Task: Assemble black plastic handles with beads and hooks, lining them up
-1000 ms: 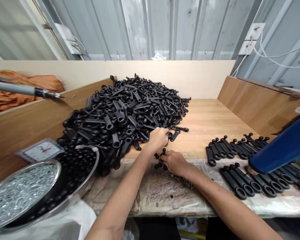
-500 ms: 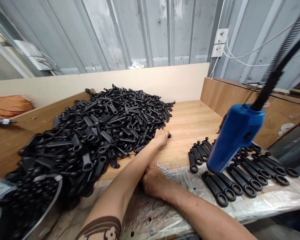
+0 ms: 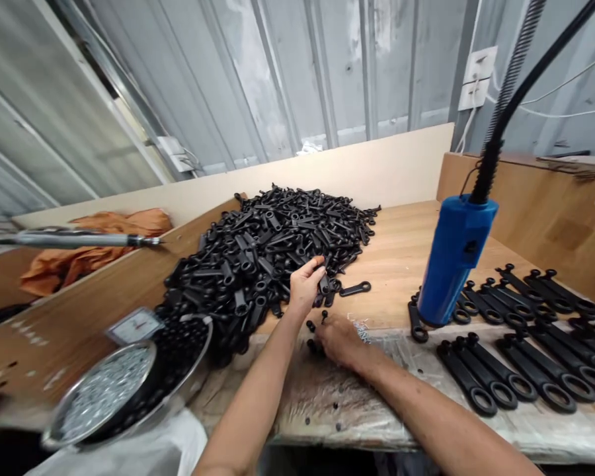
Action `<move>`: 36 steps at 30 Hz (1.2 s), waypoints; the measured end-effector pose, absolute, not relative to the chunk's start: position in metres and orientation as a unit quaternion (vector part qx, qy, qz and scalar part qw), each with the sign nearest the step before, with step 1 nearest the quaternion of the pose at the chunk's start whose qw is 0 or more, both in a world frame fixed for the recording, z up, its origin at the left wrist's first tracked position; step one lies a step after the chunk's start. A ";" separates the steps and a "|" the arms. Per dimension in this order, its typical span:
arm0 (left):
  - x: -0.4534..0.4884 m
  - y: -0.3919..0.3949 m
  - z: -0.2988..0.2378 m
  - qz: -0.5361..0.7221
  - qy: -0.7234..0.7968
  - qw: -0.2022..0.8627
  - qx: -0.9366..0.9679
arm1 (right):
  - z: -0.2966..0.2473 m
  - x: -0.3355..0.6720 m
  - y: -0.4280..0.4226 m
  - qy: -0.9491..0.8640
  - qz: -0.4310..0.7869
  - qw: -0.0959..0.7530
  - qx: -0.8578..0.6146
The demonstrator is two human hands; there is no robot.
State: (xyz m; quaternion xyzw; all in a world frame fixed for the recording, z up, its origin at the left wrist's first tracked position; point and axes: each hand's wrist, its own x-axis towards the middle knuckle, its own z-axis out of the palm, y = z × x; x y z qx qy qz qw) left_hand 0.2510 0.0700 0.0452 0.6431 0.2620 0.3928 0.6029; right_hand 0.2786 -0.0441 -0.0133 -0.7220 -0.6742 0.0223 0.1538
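A big heap of black plastic levers point(image 3: 287, 231), each with a ring at one end and some with a small knob, spreads over the wooden board. At the heap's near right edge, my left hand point(image 3: 305, 284) is closed, thumb and finger pinching a black lever point(image 3: 324, 283). One loose lever point(image 3: 356, 289) lies flat just right of it. Lower down, my right hand point(image 3: 341, 338) curls its fingers around black levers, whose small knobs point(image 3: 311, 326) stick out on the left; the rest is hidden. Beside that hand is a small pile of silvery screws point(image 3: 361, 328).
A blue electric screwdriver point(image 3: 453, 261) hangs over rows of levers with knobs point(image 3: 500, 370) at right. On the left are a bowl of shiny small parts point(image 3: 109, 390), a tub of black knobs point(image 3: 186, 350), a pen-like driver point(image 3: 89, 239) and orange cloth point(image 3: 129, 225).
The view has turned left. My left hand has drawn back towards me from the heap's right edge and holds a lever upright. Knobs now show beside my right hand's fingers.
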 end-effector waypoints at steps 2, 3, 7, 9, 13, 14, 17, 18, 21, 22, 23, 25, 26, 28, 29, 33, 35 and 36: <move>0.218 0.072 0.034 0.370 0.305 0.570 0.667 | -0.012 0.281 -0.045 -0.678 0.035 0.146 -0.720; 0.202 0.072 0.027 0.354 0.325 0.552 0.682 | -0.012 0.283 -0.045 -0.680 0.041 0.142 -0.718; 0.147 0.068 -0.001 0.297 0.391 0.456 0.743 | -0.010 0.287 -0.047 -0.685 0.060 0.133 -0.714; 0.129 0.063 -0.010 0.270 0.416 0.384 0.779 | -0.010 0.287 -0.047 -0.686 0.068 0.136 -0.711; 0.115 0.054 -0.015 0.206 0.439 0.246 0.839 | -0.011 0.288 -0.046 -0.678 0.081 0.158 -0.713; 0.115 0.052 -0.014 0.194 0.442 0.216 0.849 | -0.012 0.289 -0.046 -0.673 0.085 0.169 -0.716; 0.117 0.046 -0.009 0.166 0.448 0.141 0.867 | -0.011 0.294 -0.048 -0.650 0.096 0.217 -0.722; 0.116 0.044 -0.006 0.159 0.450 0.123 0.870 | -0.010 0.297 -0.049 -0.641 0.101 0.240 -0.722; 0.110 0.039 0.004 0.146 0.458 0.074 0.874 | -0.001 0.302 -0.053 -0.610 0.122 0.326 -0.712; 0.106 0.038 0.008 0.143 0.462 0.055 0.874 | 0.002 0.303 -0.054 -0.602 0.134 0.355 -0.703; 0.102 0.036 0.012 0.143 0.467 0.035 0.872 | 0.005 0.304 -0.054 -0.595 0.150 0.383 -0.690; 0.095 0.034 0.022 0.152 0.483 0.004 0.862 | 0.009 0.303 -0.055 -0.588 0.194 0.429 -0.658; 0.091 0.034 0.027 0.161 0.490 0.000 0.856 | 0.009 0.301 -0.055 -0.584 0.220 0.448 -0.640; 0.088 0.034 0.037 0.189 0.503 0.021 0.843 | 0.009 0.298 -0.055 -0.571 0.269 0.479 -0.610; 0.088 0.034 0.041 0.208 0.506 0.046 0.836 | 0.008 0.297 -0.055 -0.563 0.291 0.491 -0.598; 0.100 0.038 0.050 0.301 0.441 0.306 0.788 | 0.007 0.296 -0.057 -0.527 0.352 0.529 -0.565; 0.114 0.040 0.046 0.311 0.389 0.422 0.758 | 0.009 0.297 -0.059 -0.509 0.367 0.546 -0.556; 0.122 0.041 0.043 0.308 0.372 0.458 0.746 | 0.011 0.299 -0.060 -0.501 0.372 0.553 -0.552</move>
